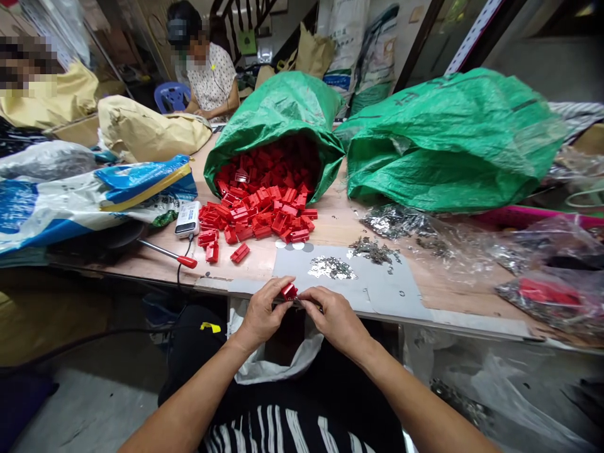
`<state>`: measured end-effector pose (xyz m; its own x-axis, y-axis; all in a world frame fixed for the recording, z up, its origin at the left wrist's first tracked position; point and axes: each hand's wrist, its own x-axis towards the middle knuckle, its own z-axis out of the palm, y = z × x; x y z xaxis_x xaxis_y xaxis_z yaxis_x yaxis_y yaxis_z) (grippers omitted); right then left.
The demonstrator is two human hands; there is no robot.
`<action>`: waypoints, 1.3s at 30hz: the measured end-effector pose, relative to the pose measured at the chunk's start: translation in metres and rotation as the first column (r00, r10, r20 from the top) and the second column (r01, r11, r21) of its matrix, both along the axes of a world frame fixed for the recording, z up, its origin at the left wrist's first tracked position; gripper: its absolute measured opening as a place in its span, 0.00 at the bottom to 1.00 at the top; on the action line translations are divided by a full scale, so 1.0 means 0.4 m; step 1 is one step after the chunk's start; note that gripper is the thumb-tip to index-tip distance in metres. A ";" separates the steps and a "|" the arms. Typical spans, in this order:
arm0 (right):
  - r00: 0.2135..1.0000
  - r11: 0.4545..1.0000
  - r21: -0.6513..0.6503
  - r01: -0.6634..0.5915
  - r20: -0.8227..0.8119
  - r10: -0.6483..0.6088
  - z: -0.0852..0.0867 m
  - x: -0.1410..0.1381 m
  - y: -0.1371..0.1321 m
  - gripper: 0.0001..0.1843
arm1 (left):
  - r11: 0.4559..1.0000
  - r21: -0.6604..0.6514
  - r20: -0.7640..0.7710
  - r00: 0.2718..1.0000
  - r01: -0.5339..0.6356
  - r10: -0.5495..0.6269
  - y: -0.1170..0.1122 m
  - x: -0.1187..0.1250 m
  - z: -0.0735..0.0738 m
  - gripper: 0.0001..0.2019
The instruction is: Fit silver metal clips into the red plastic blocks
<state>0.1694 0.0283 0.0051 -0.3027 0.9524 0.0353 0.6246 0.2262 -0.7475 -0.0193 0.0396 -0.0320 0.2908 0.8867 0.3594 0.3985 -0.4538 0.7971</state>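
We are holding a small red plastic part [289, 290] between both hands at the near edge of the table [264, 261], just above our lap. The fingers of our left hand [261, 313] are pinching the part from the left, and the fingers of our right hand [333, 316] are closing on it from the right, with something thin and dark, too small to make out, showing between them.

We are judging the part to be light, stiff and hollow-moulded, with smooth faces that could slide under the fingertips. It looks sturdy enough for a firm squeeze, so we are taking it by its flat sides and leaving the open end free.

Just beyond our hands a heap of small metal pieces [331, 268] is lying on a grey sheet [382, 286]; these look tiny, springy and easy to drop, best picked up one at a time with fingertips. Farther off, a pile of red parts [255, 217] is spilling out of a green sack [278, 113].
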 end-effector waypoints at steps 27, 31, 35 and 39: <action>0.986 0.997 -0.028 0.067 0.153 -0.062 0.013 -0.046 -0.005 0.08 | 0.997 0.076 0.020 1.000 -0.012 0.011 -0.003 -0.002 -0.024 0.24; 0.998 0.998 0.005 0.068 0.008 -0.068 -0.010 -0.034 -0.011 0.07 | 1.000 0.020 0.070 0.997 0.009 -0.010 0.001 -0.013 -0.020 0.20; 0.991 0.997 0.008 0.072 -0.116 -0.071 -0.026 -0.019 -0.026 0.07 | 0.999 -0.016 0.107 0.994 0.037 -0.035 0.005 -0.025 -0.019 0.18; 0.984 0.997 0.002 0.075 -0.164 -0.074 -0.029 -0.009 -0.041 0.07 | 0.998 -0.047 0.158 0.987 0.047 -0.039 0.007 -0.028 -0.022 0.16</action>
